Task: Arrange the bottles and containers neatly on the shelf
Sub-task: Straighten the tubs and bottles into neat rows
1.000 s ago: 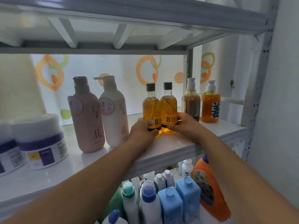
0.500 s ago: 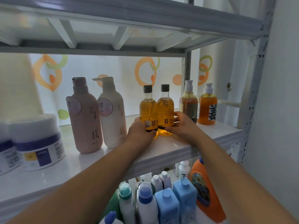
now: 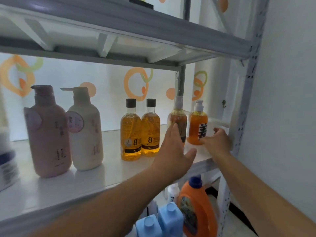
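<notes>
Shelf [image 3: 111,170], white board in a pale metal frame; holds six upright bottles in a row.

- Pink pump bottle [image 3: 48,134] and cream pump bottle [image 3: 85,132], left, touching or nearly so.
- Two amber bottles [image 3: 130,132], black caps, "8" labels, side by side at centre; open board lies between them and the cream bottle.
- Brown pump bottle [image 3: 177,120] and orange pump bottle [image 3: 197,129], right end, close to the frame's corner post; little spare room beyond them.
- Left hand [image 3: 172,151]: fingers spread and straight, reaching toward the brown pump bottle, grasping nothing; whether the fingertips touch it cannot be told.
- Right hand [image 3: 216,142]: loosely curled just right of the orange pump bottle's base, fingers at or near its side; contact unclear.
- White jar [image 3: 7,166], blurred, at the far left edge.
- Front strip of the board bare along its length.
- Lower tier: orange detergent jug [image 3: 196,211], blue bottles [image 3: 159,221], small white bottle [image 3: 173,192].
- Backdrop: white sheet with orange and green rings; white wall at right.
</notes>
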